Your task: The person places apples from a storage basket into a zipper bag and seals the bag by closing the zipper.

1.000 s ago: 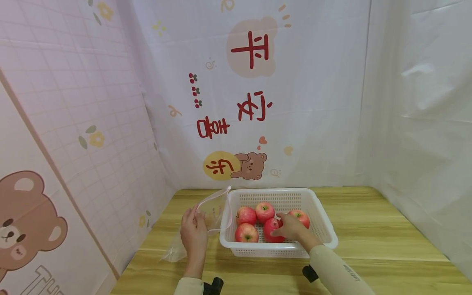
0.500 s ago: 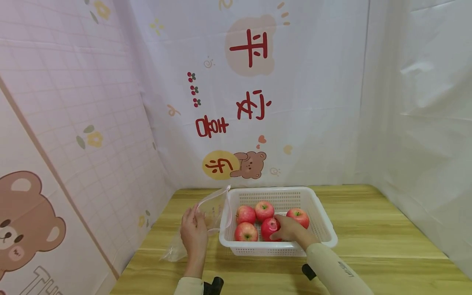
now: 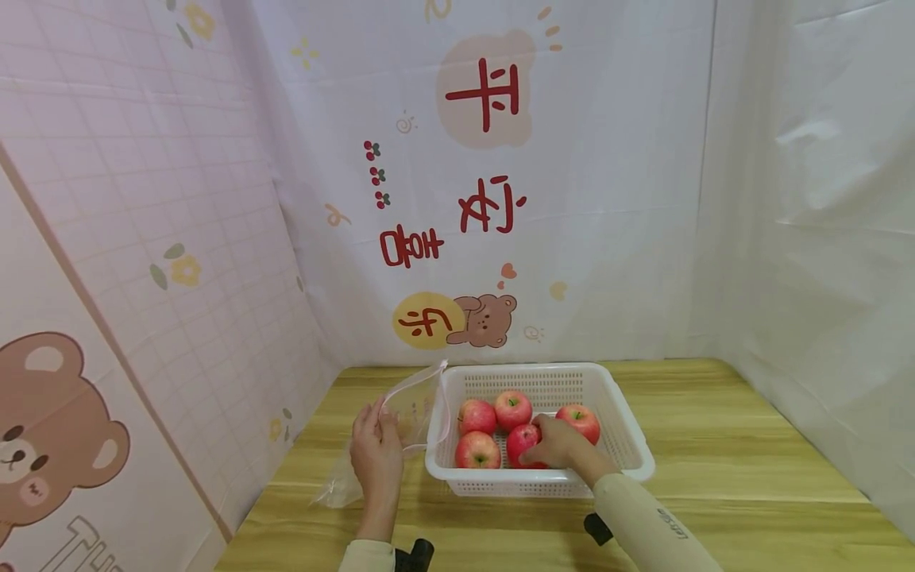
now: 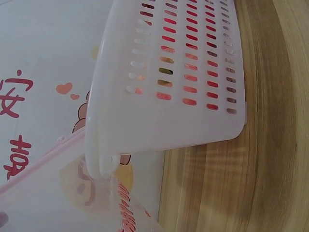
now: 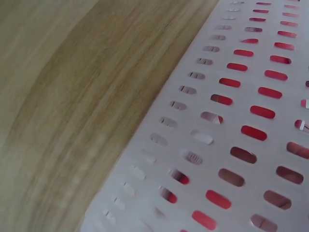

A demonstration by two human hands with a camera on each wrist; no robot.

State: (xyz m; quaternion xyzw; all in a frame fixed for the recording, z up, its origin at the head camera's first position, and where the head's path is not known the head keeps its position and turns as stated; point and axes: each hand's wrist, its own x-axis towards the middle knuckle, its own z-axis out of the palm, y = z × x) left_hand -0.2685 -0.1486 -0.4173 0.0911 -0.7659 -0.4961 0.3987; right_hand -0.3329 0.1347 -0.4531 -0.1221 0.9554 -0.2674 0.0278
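Observation:
Inside a white perforated plastic basket (image 3: pixel 625 421) lie several red apples (image 3: pixel 477 451). My right hand (image 3: pixel 565 443) reaches over the near rim and grips one apple (image 3: pixel 520 445), its thumb on the near side and fingers over the far side. Left of the basket, my left hand (image 3: pixel 375 449) pinches the edge of a clear zip bag (image 3: pixel 418 405) with a pink seal strip. The bag's mouth is spread, and its side meets the basket's left rim. In the left wrist view the bag (image 4: pixel 43 169) shows beside the basket's end; neither wrist view shows fingers clearly.
The basket stands on a wood-grain table (image 3: pixel 715 445). Another apple (image 3: pixel 579 423) lies just right of my right hand. A printed cloth backdrop (image 3: pixel 608 199) hangs behind the table, with another cloth (image 3: pixel 179 199) along the left.
My right hand has shifted slightly left and closer around the apple, which has moved a little left with it. The left hand and the bag look the same.

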